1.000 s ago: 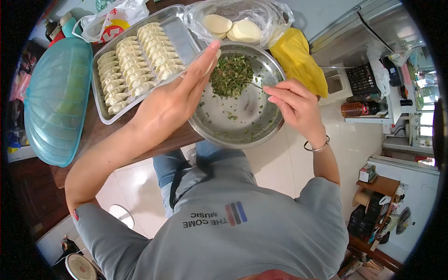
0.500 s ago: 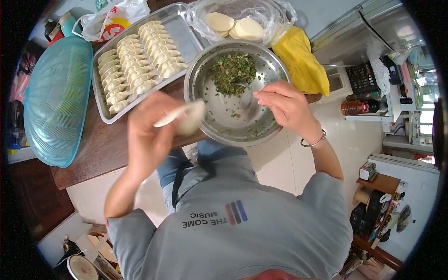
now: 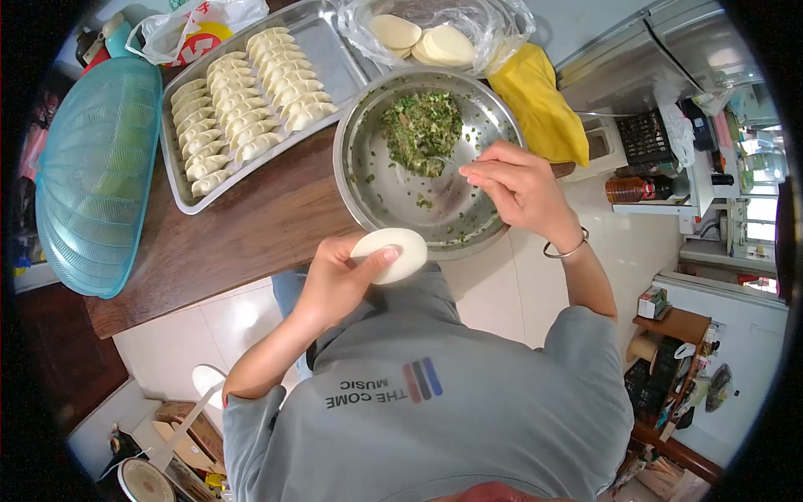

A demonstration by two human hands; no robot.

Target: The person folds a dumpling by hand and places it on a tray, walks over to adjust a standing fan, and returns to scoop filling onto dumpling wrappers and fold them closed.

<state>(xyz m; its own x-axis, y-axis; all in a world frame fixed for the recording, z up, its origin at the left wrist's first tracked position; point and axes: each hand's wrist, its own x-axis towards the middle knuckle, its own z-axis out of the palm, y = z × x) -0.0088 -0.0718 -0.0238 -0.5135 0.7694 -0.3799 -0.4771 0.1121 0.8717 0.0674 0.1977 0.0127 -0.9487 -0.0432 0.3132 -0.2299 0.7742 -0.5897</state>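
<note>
A round white dough wrapper [image 3: 400, 251] lies in my left hand [image 3: 339, 280], the thumb pressed on top of it, just in front of the steel bowl [image 3: 351, 194]. My right hand [image 3: 523, 186] pinches the handle of a spoon [image 3: 441, 158] over the bowl's right side; the spoon's tip rests in the chopped green filling [image 3: 421, 125]. More wrappers [image 3: 445, 45] sit in a clear plastic bag behind the bowl. On the left, a metal tray [image 3: 339, 71] holds three rows of folded dumplings [image 3: 242, 109].
A blue mesh food cover [image 3: 100, 176] stands at the far left of the wooden table [image 3: 226, 243]. Behind the tray is a white plastic bag [image 3: 201, 29]. A yellow cloth [image 3: 539, 100] lies right of the bowl. Shelves [image 3: 686, 330] stand at the right.
My left hand has come down and back from near the bowl's left rim, bringing the wrapper flat into view. My right hand has stayed over the bowl, with only a small shift.
</note>
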